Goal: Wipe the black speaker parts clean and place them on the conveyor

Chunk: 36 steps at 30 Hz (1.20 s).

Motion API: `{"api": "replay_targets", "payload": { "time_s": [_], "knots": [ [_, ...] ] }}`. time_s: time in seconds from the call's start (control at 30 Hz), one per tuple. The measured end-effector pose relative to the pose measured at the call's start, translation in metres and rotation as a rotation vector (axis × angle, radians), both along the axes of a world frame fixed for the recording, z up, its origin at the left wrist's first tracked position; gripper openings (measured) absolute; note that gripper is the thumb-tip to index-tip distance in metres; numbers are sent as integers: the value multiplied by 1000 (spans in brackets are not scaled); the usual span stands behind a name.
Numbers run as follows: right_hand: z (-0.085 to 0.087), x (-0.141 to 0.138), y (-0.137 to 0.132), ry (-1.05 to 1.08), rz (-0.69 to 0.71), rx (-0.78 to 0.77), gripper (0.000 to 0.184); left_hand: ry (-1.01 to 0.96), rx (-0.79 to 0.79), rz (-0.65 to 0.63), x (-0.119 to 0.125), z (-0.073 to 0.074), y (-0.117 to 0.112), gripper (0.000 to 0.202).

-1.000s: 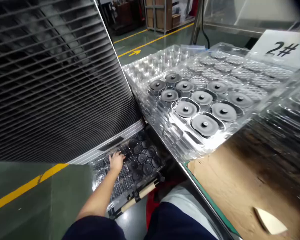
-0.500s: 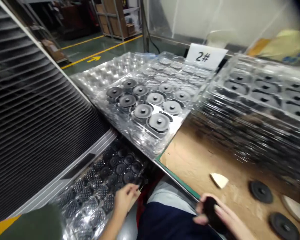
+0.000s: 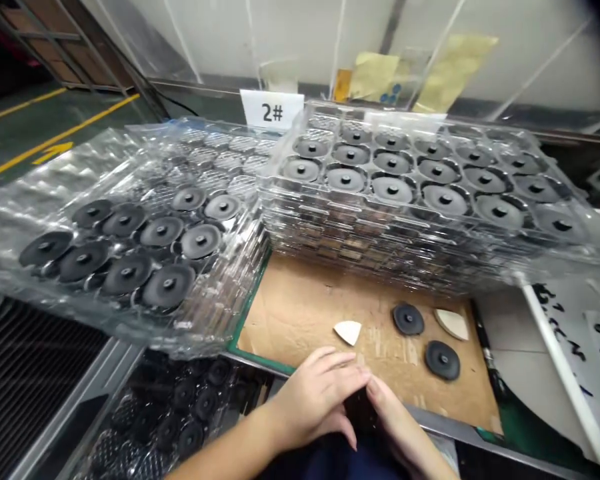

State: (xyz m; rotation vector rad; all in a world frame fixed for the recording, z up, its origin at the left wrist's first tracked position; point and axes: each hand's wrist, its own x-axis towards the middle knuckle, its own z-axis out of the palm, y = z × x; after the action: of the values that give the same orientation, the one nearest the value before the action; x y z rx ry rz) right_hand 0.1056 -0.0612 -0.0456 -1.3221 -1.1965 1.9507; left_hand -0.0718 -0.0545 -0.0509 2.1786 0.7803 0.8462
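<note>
In front of my body, low in the view, my two hands come together. My left hand (image 3: 320, 397) has its fingers stretched forward and its thumb apart; its fingertips meet those of my right hand. My right hand (image 3: 400, 423) is curled around the black disc, which is mostly lost in the dark gap between the hands. Just beyond my fingers, a pale, pointed flat piece (image 3: 349, 332) lies on the brown board (image 3: 290, 307). To the right on it are two black discs with centre studs, one farther back (image 3: 409, 319) and one nearer (image 3: 443, 360), plus a pale rounded piece (image 3: 453, 324).
A tall stack of clear trays (image 3: 360, 220) with dark discs stands behind the board. At left, another clear tray stack (image 3: 195, 333) holds several discs. A "2#" sign (image 3: 273, 112) stands behind. Below left are more trayed discs (image 3: 185, 400) and a ribbed black panel (image 3: 25, 373).
The view has swung right. My left hand has come up from beside the lower tray to meet my right hand, which held a black disc at the board's edge.
</note>
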Motion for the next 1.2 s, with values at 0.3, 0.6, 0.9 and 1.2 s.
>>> {"api": "replay_targets", "payload": {
  "time_s": [0.3,0.6,0.9,1.2],
  "knots": [
    [-14,13,23,-216,16,223,84,-160,-445,131,11,-4,19,69],
    [-69,8,45,-622,-78,632,31,-1249,-1320,687,2,-3,47,61],
    [-13,11,80,-542,-100,870,31,-1336,-1305,724,14,13,65,52],
    [30,-12,88,-520,-85,1081,28,-1415,-1265,761,32,29,67,46]
  ]
}}
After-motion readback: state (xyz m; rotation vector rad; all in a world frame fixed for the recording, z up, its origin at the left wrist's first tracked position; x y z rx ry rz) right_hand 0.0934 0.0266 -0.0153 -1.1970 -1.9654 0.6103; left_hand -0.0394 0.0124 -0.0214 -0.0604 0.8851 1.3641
